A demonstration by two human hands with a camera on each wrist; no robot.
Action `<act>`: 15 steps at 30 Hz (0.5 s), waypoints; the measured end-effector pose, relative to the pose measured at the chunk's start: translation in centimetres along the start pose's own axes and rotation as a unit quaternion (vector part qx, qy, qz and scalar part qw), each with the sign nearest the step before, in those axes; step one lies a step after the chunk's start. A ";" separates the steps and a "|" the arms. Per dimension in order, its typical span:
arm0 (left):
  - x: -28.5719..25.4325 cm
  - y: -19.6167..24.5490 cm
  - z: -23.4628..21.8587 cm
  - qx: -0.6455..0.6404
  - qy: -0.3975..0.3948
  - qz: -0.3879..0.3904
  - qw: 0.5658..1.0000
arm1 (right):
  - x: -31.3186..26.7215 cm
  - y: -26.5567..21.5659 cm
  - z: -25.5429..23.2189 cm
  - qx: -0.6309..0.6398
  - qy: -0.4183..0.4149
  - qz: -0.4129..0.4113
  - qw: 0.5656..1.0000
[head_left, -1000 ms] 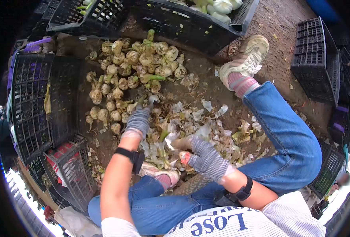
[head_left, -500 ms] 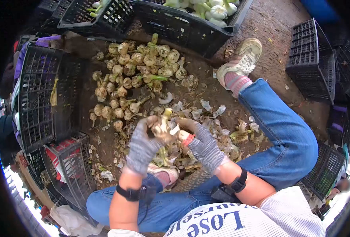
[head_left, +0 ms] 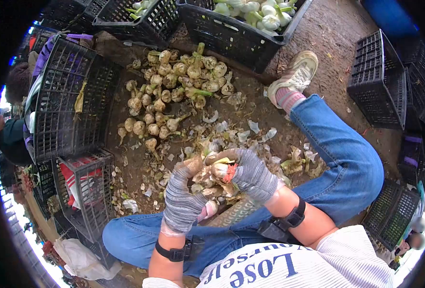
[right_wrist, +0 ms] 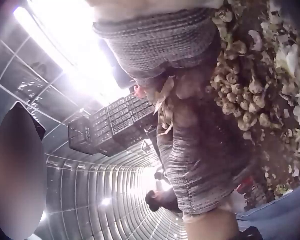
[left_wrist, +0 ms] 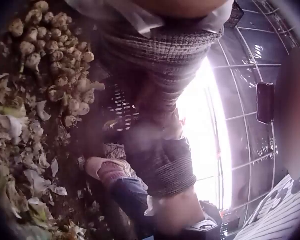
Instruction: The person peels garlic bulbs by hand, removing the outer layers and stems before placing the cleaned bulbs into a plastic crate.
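Observation:
In the head view both hands meet over the litter of peelings, with a garlic bulb [head_left: 202,178] partly hidden between them. My left hand [head_left: 182,199], in a grey striped knit glove with bare fingertips, grips the bulb from the left. The gloved right hand [head_left: 256,176] has its fingers curled over the bulb's top, and its thumb, wrapped in something red, presses on the near side. A yellowish stem piece [head_left: 223,161] shows under the right fingers. Loose papery skin [right_wrist: 163,97] hangs between the hands in the right wrist view.
Unpeeled garlic bulbs [head_left: 174,81] lie heaped on the dirt floor ahead. Dry peelings [head_left: 241,137] spread below the hands. A black crate [head_left: 231,36] of white garlic stands at the back; another crate [head_left: 73,103] rises at left. My bent legs [head_left: 342,144] frame the work.
The left hand has come back from the pile of bulbs with a garlic bulb. The right hand has closed in and now holds it too. The head view has shifted slightly.

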State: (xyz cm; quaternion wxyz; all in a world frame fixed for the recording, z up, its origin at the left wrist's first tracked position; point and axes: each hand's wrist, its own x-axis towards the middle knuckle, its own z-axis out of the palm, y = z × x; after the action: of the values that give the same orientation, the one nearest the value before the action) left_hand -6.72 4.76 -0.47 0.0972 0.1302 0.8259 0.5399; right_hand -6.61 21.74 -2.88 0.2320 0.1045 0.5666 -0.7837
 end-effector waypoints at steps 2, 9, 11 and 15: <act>-0.4 -0.1 0.2 -0.063 -0.004 -0.041 0.997 | 0.0 0.5 -0.3 -0.001 -0.012 0.015 1.000; 0.0 -0.1 0.8 -0.313 0.020 -0.195 0.929 | 0.2 -0.2 -0.8 0.033 -0.065 0.019 0.997; 0.0 -0.8 1.0 -0.354 0.038 -0.275 0.893 | 0.3 -0.2 -0.9 -0.011 -0.073 0.003 0.997; -0.2 -0.6 0.4 -0.586 -0.010 -0.328 0.741 | 0.1 -0.6 -1.0 -0.187 -0.070 -0.134 0.971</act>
State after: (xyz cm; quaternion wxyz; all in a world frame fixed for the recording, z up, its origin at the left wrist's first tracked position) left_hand -6.47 4.86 -1.20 0.3335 -0.2258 0.3377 0.8507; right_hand -7.11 22.81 -2.73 0.1799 -0.0729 0.6944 -0.6929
